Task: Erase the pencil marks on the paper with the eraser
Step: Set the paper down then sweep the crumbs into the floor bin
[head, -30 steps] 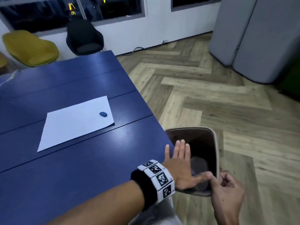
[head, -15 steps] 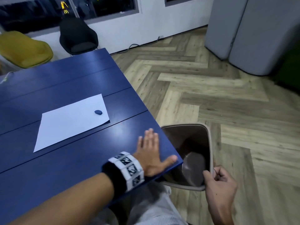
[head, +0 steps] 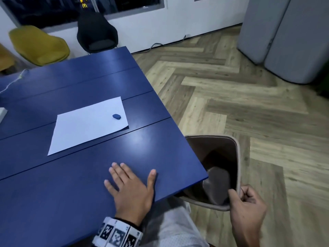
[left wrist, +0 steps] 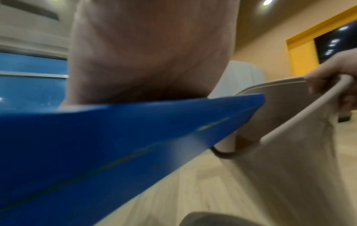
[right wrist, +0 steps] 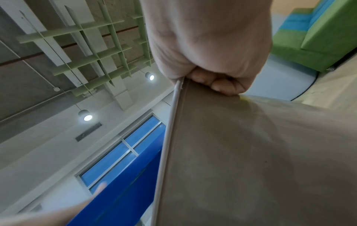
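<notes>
A white sheet of paper (head: 87, 124) lies on the blue table (head: 71, 175), and a small blue eraser (head: 116, 116) sits near its right edge. No pencil marks show on it from here. My left hand (head: 130, 182) lies flat on the table near the front right corner, fingers straight and spread, well short of the paper. My right hand (head: 247, 207) grips the rim of a beige waste bin (head: 237, 157) held just off the table's corner; in the right wrist view the fingers (right wrist: 218, 84) curl over the bin (right wrist: 251, 152) rim.
A black chair (head: 97, 32) and a yellow chair (head: 39, 45) stand beyond the far table edge. A white cable (head: 12, 82) lies at the far left. Grey cabinets (head: 284, 36) stand at the back right on the wooden floor (head: 231, 97).
My left hand has slid from the table's corner over the bin back onto the tabletop, leftward. The right hand keeps its grip on the bin rim.
</notes>
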A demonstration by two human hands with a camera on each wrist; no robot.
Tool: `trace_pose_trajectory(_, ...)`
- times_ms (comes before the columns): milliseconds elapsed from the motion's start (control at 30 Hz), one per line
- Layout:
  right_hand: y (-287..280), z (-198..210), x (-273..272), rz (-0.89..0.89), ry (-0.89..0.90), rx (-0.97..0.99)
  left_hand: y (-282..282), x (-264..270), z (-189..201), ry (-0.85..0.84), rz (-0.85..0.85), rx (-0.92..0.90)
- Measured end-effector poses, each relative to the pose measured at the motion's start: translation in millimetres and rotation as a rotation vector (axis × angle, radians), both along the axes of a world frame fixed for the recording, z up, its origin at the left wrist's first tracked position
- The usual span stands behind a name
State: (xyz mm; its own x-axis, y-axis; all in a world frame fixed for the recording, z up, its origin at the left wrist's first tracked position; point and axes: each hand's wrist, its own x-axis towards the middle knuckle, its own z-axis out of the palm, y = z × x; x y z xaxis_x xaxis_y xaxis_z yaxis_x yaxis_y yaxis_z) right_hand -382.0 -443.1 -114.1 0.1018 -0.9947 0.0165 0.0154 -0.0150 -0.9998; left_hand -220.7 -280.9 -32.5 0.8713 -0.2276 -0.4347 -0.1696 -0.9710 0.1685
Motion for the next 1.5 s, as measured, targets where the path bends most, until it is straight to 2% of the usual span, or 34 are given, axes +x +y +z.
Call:
trace_pose_trajectory(100,2.6,3.9,0.3,0.003,0.002,0.002,-55.5,-22.6,-8.8,0.036,-0.199,-0.072)
trace_pose_trajectory(167,1.4,0.8,-2.9,0.03,-0.004,-0.007,-100.3,-49.0,-13.0,-0.015,-0.423,-0.232)
trace_pose_trajectory(200,0.2,-3.2,-4.3,0.044,-0.007,0.004,-114.7,-61.5,-10.3,0.03,-0.529,-0.319)
trace_pose_trajectory(267,-0.1,-7.8,-5.3,0.074,-0.024,0.026,-123.8,-74.6,1.4,0.14,-0.606,-0.46)
trace_pose_trajectory(333,1.6,-5.6,-4.9,0.073,-0.045,0.015,-108.8,-65.5,6.0,0.052,-0.523,-0.486)
trace_pose_trajectory(400,3.7,0.1,-3.1,0.064,-0.073,-0.011,-77.6,-42.8,2.2,-0.125,-0.329,-0.398)
trace_pose_trajectory(433,4.6,2.7,-1.7,0.059,-0.082,-0.025,-60.3,-30.5,0.8,-0.162,-0.228,-0.317)
trace_pose_trajectory(500,6.8,2.7,-0.3,0.053,-0.089,-0.029,-33.2,-13.7,-6.6,-0.121,-0.084,-0.157)
trace_pose_trajectory(567,7.7,0.5,1.1,0.044,-0.068,-0.012,-30.9,-14.4,-18.1,-0.094,-0.078,-0.092)
trace_pose_trajectory(633,8.4,0.3,3.4,0.058,-0.049,-0.013,-52.9,-29.0,-27.6,-0.028,-0.181,-0.135)
trace_pose_trajectory(667,9.6,-0.3,4.0,0.075,-0.057,-0.021,-68.1,-40.0,-29.8,-0.051,-0.269,-0.148)
trace_pose_trajectory(767,14.1,4.2,5.1,0.053,-0.127,0.001,-110.1,-74.1,-24.4,-0.094,-0.692,-0.201)
trace_pose_trajectory(833,11.3,6.2,3.0,0.023,-0.151,0.051,-123.3,-80.7,-8.0,0.078,-0.841,-0.307)
trace_pose_trajectory(867,8.9,4.8,1.2,0.027,-0.134,0.062,-121.7,-78.5,-2.0,0.102,-0.825,-0.363)
trace_pose_trajectory(933,5.3,0.0,-2.8,0.034,-0.086,0.035,-103.0,-65.1,-0.6,-0.02,-0.671,-0.383)
trace_pose_trajectory(1000,5.7,-3.2,-5.2,0.054,-0.037,0.023,-75.2,-48.7,-6.9,-0.15,-0.459,-0.291)
trace_pose_trajectory(1067,8.3,-3.8,-4.6,0.049,-0.028,0.043,-54.2,-41.1,-16.0,-0.181,-0.345,-0.194)
trace_pose_trajectory(1133,8.3,-6.5,-4.4,0.056,-0.051,0.046,-55.4,-46.9,-18.8,-0.173,-0.415,-0.17)
trace_pose_trajectory(1200,8.4,-10.1,-4.1,0.074,-0.075,0.043,-75.3,-68.1,-20.3,-0.12,-0.693,-0.183)
trace_pose_trajectory(1233,9.0,-12.3,-4.3,0.092,-0.088,0.041,-84.5,-78.7,-14.3,-0.017,-0.804,-0.202)
trace_pose_trajectory(1300,9.0,-14.1,-5.2,0.092,-0.1,0.048,-94.9,-82.7,-1.4,0.112,-0.853,-0.241)
trace_pose_trajectory(1333,8.4,-14.2,-4.7,0.09,-0.1,0.056,-90.8,-72.9,-2.6,0.095,-0.798,-0.234)
trace_pose_trajectory(1433,5.4,-14.9,-4.8,0.088,-0.068,0.07,-53.0,-26.8,-4.9,-0.057,-0.485,-0.129)
trace_pose_trajectory(1500,4.7,-18.0,-3.5,0.09,-0.056,0.081,-33.7,-6.9,-9.5,-0.053,-0.328,-0.012)
